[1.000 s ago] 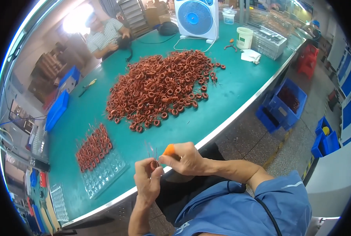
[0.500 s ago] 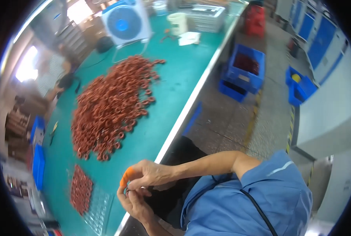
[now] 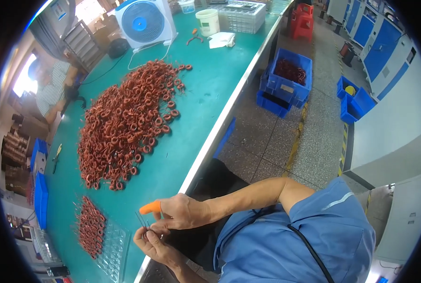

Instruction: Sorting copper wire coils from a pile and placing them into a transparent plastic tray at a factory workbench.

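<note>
My left hand (image 3: 156,247) is closed at the table's front edge, its thumb and fingertips pinching a small piece with thin dark wire leads (image 3: 140,219) that stick up. The body of that piece is hidden by the fingers. Against it comes my right hand (image 3: 184,211), with an orange finger cot on its outstretched index finger. The right thumb and another finger press together beside the left fingertips; what they grip is hidden. Beyond the hands, a clear plastic tray (image 3: 118,252) lies partly filled with rows of red-brown ring coils (image 3: 91,228), leads upward.
A large heap of red-brown ring coils (image 3: 125,120) covers the middle of the green table (image 3: 191,108). Behind stand a fan (image 3: 142,23), a white bucket (image 3: 207,22) and stacked trays (image 3: 243,18). Blue crates (image 3: 288,87) sit on the floor. Another person (image 3: 54,87) works across the table.
The right index finger has straightened away from the left fingertips, and the wire leads now show between the hands. The left hand has shifted slightly left. The whole view has moved a little.
</note>
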